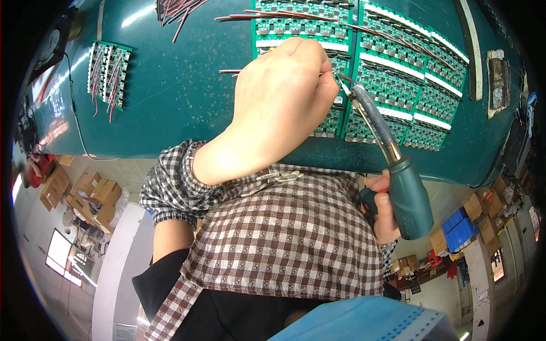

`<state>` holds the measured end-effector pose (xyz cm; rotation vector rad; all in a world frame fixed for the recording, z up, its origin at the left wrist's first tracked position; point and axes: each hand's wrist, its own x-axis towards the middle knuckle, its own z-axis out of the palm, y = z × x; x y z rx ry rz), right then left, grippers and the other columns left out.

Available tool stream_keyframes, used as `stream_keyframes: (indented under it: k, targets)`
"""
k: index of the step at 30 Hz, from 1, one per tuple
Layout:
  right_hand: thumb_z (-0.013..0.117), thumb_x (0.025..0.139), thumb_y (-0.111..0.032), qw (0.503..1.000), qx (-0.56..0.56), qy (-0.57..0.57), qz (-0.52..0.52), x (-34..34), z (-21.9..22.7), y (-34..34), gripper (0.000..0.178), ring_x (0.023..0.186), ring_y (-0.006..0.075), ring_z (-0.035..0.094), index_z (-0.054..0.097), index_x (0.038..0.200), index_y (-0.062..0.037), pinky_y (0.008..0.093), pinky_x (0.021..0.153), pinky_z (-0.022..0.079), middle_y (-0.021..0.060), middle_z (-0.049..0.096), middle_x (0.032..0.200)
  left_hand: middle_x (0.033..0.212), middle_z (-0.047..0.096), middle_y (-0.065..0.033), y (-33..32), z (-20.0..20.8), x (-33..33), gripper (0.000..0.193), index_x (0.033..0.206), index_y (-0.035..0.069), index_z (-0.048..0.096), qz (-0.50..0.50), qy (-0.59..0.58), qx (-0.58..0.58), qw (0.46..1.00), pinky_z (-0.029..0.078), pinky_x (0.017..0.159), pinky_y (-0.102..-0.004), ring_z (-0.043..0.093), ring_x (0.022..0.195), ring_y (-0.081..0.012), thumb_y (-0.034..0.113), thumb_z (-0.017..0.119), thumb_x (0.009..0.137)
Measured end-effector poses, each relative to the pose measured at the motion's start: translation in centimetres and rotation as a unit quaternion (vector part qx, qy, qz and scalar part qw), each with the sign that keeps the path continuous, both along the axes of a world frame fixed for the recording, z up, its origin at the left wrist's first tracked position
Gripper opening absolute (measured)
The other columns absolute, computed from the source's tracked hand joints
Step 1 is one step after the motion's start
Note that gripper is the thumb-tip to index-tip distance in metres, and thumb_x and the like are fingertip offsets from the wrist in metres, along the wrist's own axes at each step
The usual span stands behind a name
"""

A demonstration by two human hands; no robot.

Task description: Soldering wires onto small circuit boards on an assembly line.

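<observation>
My left hand (284, 94) reaches over the green circuit boards (388, 91), its thumb and fingers pinched together. A thin red-and-black wire (228, 71) runs under this hand, its end showing on the left and a bit of it at the fingertips. My right hand (384, 211) grips a soldering iron (412, 199) with a thick green handle and a thin tube along its shaft. The iron's tip is close beside my left fingertips, just over the boards. Whether the tip touches the wire cannot be made out.
More wires (293, 15) lie across the boards' far part, and a loose wire bundle (177, 8) is at the back. A smaller board with wires (109, 77) sits at the left of the green table (170, 113). A worn block-like holder (499, 84) stands at the right.
</observation>
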<state>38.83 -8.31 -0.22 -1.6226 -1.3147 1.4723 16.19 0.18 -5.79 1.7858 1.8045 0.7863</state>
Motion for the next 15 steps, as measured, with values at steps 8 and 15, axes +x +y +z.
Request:
stream_keyframes:
  k: [8,15]
  targets:
    - [0.063,0.088,-0.017,0.999,-0.014,0.031,-0.026,-0.22,-0.34,-0.3,0.043,0.083,0.0221,0.056,0.051,0.121,0.0085,0.0444,0.084,0.052,0.0108,0.057,0.09,0.069,0.058,-0.0035,-0.19,-0.29,0.22,0.01,0.079,0.006,0.059,0.012,0.005,0.006,1.0,0.047,0.053,-0.0296,0.059,0.06,-0.0166,0.005,0.068,0.075]
    - [0.062,0.09,-0.017,1.0,-0.009,0.019,0.022,0.05,-0.33,-0.13,0.043,0.084,0.0223,0.057,0.05,0.122,0.0086,0.0444,0.084,0.053,0.0107,0.057,0.09,0.069,0.057,-0.0031,-0.33,-0.53,0.23,0.011,0.079,0.007,0.059,0.016,0.004,0.016,1.0,0.047,0.052,-0.0292,0.058,0.059,-0.0162,0.005,0.069,0.075]
